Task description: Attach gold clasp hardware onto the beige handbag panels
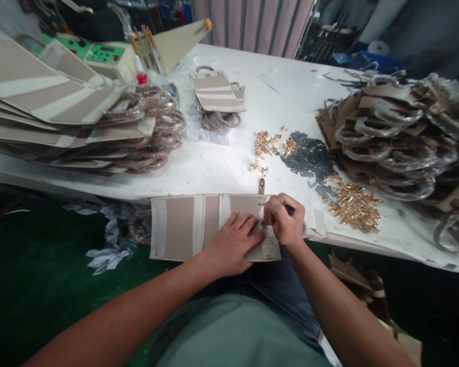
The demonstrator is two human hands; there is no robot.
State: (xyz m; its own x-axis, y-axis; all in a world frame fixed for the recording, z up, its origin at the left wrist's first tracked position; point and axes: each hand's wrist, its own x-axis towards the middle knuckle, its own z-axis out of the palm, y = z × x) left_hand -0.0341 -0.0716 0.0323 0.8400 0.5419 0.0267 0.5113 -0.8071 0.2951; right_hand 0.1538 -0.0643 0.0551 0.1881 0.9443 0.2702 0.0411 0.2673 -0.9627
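Note:
A beige and white panel (pixel 179 229), which looks like an unfolded bag body, lies across my lap at the table's front edge. Flat on its right half rests my left hand (pixel 233 242), fingers spread. My right hand (pixel 285 219) is closed around a dark, thin-handled tool (pixel 289 209) over the panel's right end; its tip and exact kind are hidden by the fist. A small tab with a metal fitting (pixel 262 184) sticks out past the panel's far edge, just beyond my right hand.
Gold metal fittings (pixel 354 206) and dark grey flat pieces (pixel 309 155) lie in heaps on the white table (pixel 218 171). Stacked panels with wrapped handles (pixel 61 117) stand at left, more wrapped handles (pixel 390 137) at right. Behind sits a green control box (pixel 105 52).

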